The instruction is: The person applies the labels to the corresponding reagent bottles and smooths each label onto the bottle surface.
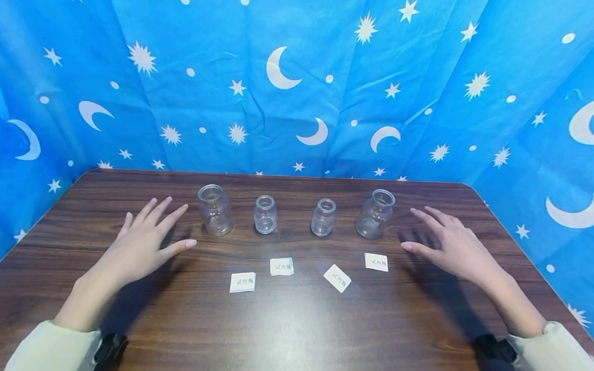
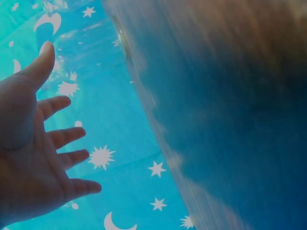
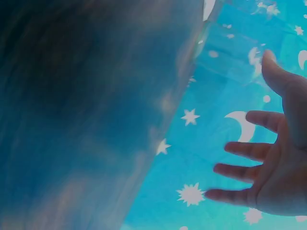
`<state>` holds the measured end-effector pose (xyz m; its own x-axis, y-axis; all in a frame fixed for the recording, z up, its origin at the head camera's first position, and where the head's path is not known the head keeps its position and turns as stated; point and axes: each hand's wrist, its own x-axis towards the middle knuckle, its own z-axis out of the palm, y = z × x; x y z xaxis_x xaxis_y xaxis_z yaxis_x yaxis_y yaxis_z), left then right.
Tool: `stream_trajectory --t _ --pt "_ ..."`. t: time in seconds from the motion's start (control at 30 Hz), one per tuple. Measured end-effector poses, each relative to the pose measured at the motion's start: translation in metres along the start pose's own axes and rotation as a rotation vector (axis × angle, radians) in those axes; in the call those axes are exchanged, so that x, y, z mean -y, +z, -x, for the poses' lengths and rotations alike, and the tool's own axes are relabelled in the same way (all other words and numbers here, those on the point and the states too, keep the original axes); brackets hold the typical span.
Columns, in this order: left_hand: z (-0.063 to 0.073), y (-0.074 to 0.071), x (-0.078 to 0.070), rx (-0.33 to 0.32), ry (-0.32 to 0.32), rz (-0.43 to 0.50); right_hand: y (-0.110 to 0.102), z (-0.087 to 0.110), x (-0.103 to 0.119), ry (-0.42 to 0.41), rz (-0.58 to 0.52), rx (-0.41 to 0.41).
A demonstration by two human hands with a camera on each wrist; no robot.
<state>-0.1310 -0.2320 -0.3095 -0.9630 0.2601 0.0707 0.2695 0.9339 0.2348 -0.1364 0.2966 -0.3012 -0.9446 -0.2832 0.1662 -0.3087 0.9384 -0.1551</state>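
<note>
My left hand [image 1: 145, 245], fingers spread and holding nothing, hovers over the left of the table beside a large clear glass jar [image 1: 217, 214]. My right hand [image 1: 457, 247], likewise spread and unloaded, hovers near another large glass jar [image 1: 375, 215] on the right. Between these stand two smaller glass jars, one left of centre [image 1: 265, 216] and one right of centre [image 1: 323, 219]. All the jars are upright and lidless. Several small white paper labels with printed characters lie in front of them, including a left one [image 1: 242, 282], a tilted one [image 1: 337, 278] and a right one [image 1: 376, 262].
The dark wood-grain table [image 1: 287, 330] reflects a bright glare at its front middle. A blue curtain [image 1: 209, 31] with white moons and stars surrounds its back and sides. Another white label [image 1: 281, 266] lies before the left small jar. Dark wrist straps show below both sleeves.
</note>
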Motion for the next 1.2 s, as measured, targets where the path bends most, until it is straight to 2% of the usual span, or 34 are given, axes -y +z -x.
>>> stream_trajectory --t 0.13,0.33,0.57,0.73,0.93,1.2 --pt "0.004 -0.002 -0.006 -0.019 0.038 0.031 -0.006 0.004 0.012 -0.067 -0.144 0.009" --pt "0.011 -0.003 -0.018 -0.052 0.084 0.086 -0.002 0.003 0.028 -0.185 -0.324 0.001" --pt "0.018 0.000 -0.036 -0.025 0.130 0.133 0.009 -0.006 0.053 -0.321 -0.454 0.045" --pt "0.017 0.003 -0.047 0.000 0.181 0.203 0.020 -0.018 0.079 -0.356 -0.542 0.116" --pt "0.011 0.012 -0.052 0.072 0.192 0.271 0.034 -0.031 0.110 -0.377 -0.647 0.200" --pt "0.004 0.024 -0.050 0.132 0.313 0.315 0.047 -0.041 0.143 -0.353 -0.806 0.351"
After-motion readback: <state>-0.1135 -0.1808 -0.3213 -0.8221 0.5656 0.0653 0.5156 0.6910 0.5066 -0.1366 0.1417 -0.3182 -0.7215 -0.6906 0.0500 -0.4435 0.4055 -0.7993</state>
